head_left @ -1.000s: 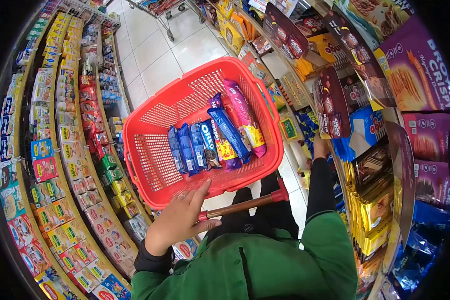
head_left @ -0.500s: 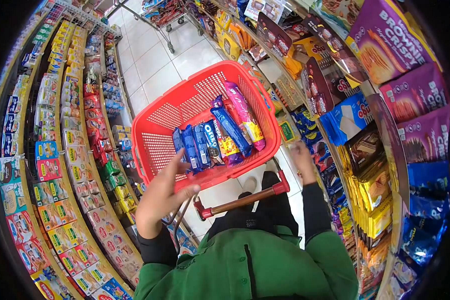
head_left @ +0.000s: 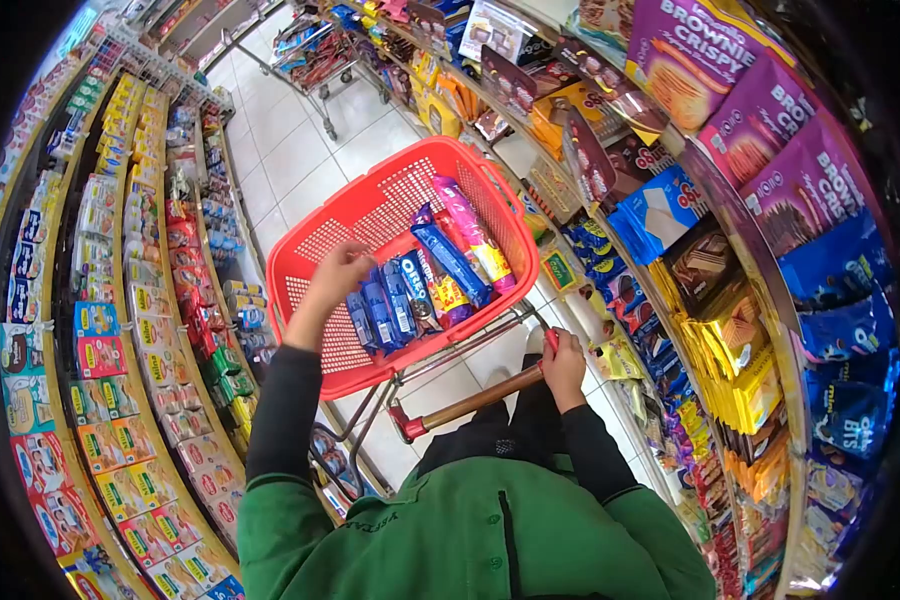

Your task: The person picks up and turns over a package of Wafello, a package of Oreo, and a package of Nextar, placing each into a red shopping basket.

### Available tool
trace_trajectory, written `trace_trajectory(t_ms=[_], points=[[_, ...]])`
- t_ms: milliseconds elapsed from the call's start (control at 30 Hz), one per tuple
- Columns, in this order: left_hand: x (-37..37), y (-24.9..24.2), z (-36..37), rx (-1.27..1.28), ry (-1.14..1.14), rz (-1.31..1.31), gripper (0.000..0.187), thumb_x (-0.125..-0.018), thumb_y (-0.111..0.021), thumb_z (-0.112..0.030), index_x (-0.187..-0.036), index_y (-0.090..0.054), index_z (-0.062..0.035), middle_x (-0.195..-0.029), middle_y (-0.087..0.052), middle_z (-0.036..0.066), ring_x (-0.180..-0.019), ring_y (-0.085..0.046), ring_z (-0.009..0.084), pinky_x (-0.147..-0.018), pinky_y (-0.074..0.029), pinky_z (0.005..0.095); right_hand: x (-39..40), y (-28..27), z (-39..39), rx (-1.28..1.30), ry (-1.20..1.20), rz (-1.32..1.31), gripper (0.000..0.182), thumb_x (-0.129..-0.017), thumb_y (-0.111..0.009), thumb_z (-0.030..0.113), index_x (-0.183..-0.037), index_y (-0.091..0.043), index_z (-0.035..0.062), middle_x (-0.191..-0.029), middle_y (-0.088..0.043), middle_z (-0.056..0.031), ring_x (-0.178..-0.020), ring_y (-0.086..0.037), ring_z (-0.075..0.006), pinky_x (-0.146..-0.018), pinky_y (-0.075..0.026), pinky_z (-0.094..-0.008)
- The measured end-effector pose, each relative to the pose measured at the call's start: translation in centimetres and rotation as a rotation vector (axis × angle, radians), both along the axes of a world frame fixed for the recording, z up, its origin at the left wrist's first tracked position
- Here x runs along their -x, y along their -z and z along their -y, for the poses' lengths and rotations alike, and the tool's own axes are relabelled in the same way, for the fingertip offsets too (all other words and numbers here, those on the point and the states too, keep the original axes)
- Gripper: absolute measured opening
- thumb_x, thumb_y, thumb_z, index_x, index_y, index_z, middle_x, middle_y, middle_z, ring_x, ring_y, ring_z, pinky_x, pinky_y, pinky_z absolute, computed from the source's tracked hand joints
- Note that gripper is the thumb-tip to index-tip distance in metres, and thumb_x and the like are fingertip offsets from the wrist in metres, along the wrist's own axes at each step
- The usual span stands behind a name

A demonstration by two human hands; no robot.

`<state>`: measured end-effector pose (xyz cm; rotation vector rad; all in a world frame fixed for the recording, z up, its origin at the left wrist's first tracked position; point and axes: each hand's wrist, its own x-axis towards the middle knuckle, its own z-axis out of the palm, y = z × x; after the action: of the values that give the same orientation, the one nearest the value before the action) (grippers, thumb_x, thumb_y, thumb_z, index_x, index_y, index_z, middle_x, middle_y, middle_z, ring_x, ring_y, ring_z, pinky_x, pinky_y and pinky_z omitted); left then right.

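My left hand [head_left: 340, 274] is over the left part of the red plastic basket [head_left: 300, 238], just above the blue biscuit packs [head_left: 378, 308]. Its fingers are loosely bent and apart, with nothing visible in them. An Oreo pack [head_left: 416, 285] lies beside these packs, followed by a yellow-and-purple biscuit pack [head_left: 452, 298]. Further right are a long blue pack [head_left: 450, 262] and a long pink-and-yellow pack [head_left: 472, 232]. My right hand [head_left: 564, 364] is closed around the red right end of the cart handle [head_left: 485, 393].
Shelves of boxed goods [head_left: 120, 440] line the left side. On the right, shelves carry wafer packs [head_left: 660, 212] and purple brownie crisp bags [head_left: 685, 60]. Another cart [head_left: 315, 70] stands ahead on the tiled floor [head_left: 310, 180].
My left hand has moved forward from the basket's near edge to above the packs. My right hand has come from beside the shelf onto the cart handle and closed on it.
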<state>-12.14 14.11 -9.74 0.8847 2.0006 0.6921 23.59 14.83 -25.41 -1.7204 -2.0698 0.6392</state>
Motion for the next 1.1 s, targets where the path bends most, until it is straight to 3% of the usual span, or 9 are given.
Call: trace_trajectory(t_ms=[133,267,400,500,733,867,933,1000,1100], points=[[-0.4,9.4,-1.1,0.327,0.245,-0.226,0.025,-0.069,-0.056,-0.019,-0.083,-0.056,0.0019,-0.064,-0.057,0.011,-0.055,-0.057,0.0181,-0.051,-0.045,0.0301,0.1,-0.1,0.1,-0.006,0.023,0.008,0.025,-0.07,-0.057,0.018,-0.093,-0.051,0.009,-0.081,-0.053,-0.0108,-0.072,-0.054,-0.0282,-0.062,-0.044,-0.038],[0.7,17.8,0.6,0.437,0.849,-0.417,0.026,-0.063,-0.058,-0.019,-0.089,-0.059,-0.0172,-0.071,-0.057,0.011,-0.069,-0.058,0.0271,-0.061,-0.047,0.0351,0.1,-0.2,0.0,0.026,0.036,0.028,0.024,-0.069,-0.058,0.018,-0.091,-0.052,0.0099,-0.085,-0.053,-0.0096,-0.072,-0.055,-0.0271,-0.06,-0.044,-0.0374],[-1.5,16.6,0.5,0.479,0.919,-0.524,0.023,-0.065,-0.059,-0.021,-0.084,-0.06,-0.0077,-0.065,-0.058,0.012,-0.058,-0.059,0.0239,-0.056,-0.047,0.0332,0.2,-0.4,0.1,0.053,0.053,0.027,0.024,-0.069,-0.056,0.017,-0.092,-0.052,0.0107,-0.083,-0.053,-0.0105,-0.072,-0.055,-0.0283,-0.061,-0.043,-0.0377],[-2.2,17.7,0.4,0.461,0.103,0.027,0.029,-0.066,-0.059,-0.024,-0.076,-0.058,0.0035,-0.06,-0.057,0.012,-0.051,-0.057,0.0192,-0.048,-0.045,0.0303,0.2,-0.2,0.0,0.053,0.055,0.02,0.025,-0.069,-0.056,0.016,-0.093,-0.052,0.0108,-0.081,-0.053,-0.0107,-0.072,-0.054,-0.0287,-0.062,-0.043,-0.0378],[-2.6,19.0,0.6,0.432,-0.138,0.119,0.029,-0.064,-0.063,-0.02,-0.066,-0.055,0.0075,-0.058,-0.056,0.01,-0.05,-0.055,0.0161,-0.042,-0.043,0.0301,0.3,-0.5,-0.3,0.092,0.066,0.047,0.025,-0.068,-0.057,0.016,-0.091,-0.051,0.0106,-0.08,-0.052,-0.0104,-0.073,-0.054,-0.0284,-0.062,-0.043,-0.038],[-1.3,22.1,1.3,0.262,0.242,-0.077,0.031,-0.064,-0.064,-0.024,-0.069,-0.057,0.0063,-0.066,-0.059,0.015,-0.057,-0.058,0.0221,-0.05,-0.045,0.0321,0.4,-0.3,-0.3,0.077,0.067,0.046,0.025,-0.067,-0.057,0.016,-0.091,-0.051,0.0104,-0.08,-0.052,-0.0103,-0.073,-0.054,-0.0281,-0.062,-0.042,-0.0379],[-2.3,22.0,-0.2,0.461,-0.043,0.1,0.033,-0.064,-0.063,-0.026,-0.071,-0.058,0.0053,-0.07,-0.059,0.019,-0.063,-0.059,0.0267,-0.055,-0.046,0.0333,0.5,-0.6,-0.4,0.093,0.072,0.056,0.024,-0.067,-0.057,0.015,-0.09,-0.051,0.0102,-0.08,-0.052,-0.0104,-0.073,-0.054,-0.0281,-0.062,-0.042,-0.0376],[-1.4,23.5,0.1,0.37,0.414,-0.243,0.034,-0.065,-0.061,-0.028,-0.072,-0.059,0.0048,-0.074,-0.058,0.021,-0.069,-0.059,0.0292,-0.059,-0.046,0.0338,0.4,-0.1,-0.3,0.116,0.061,0.07,0.025,-0.069,-0.057,0.017,-0.092,-0.051,0.0122,-0.084,-0.052,-0.0088,-0.076,-0.054,-0.0271,-0.063,-0.042,-0.0385],[-1.0,25.0,0.5,0.308,0.54,-0.406,0.037,-0.063,-0.061,-0.03,-0.073,-0.059,0.0058,-0.075,-0.058,0.023,-0.074,-0.058,0.0304,-0.06,-0.046,0.0341,0.3,0.3,-0.3,0.128,0.053,0.067,0.025,-0.069,-0.056,0.019,-0.093,-0.051,0.0129,-0.086,-0.052,-0.008,-0.078,-0.054,-0.0266,-0.064,-0.042,-0.0392]])
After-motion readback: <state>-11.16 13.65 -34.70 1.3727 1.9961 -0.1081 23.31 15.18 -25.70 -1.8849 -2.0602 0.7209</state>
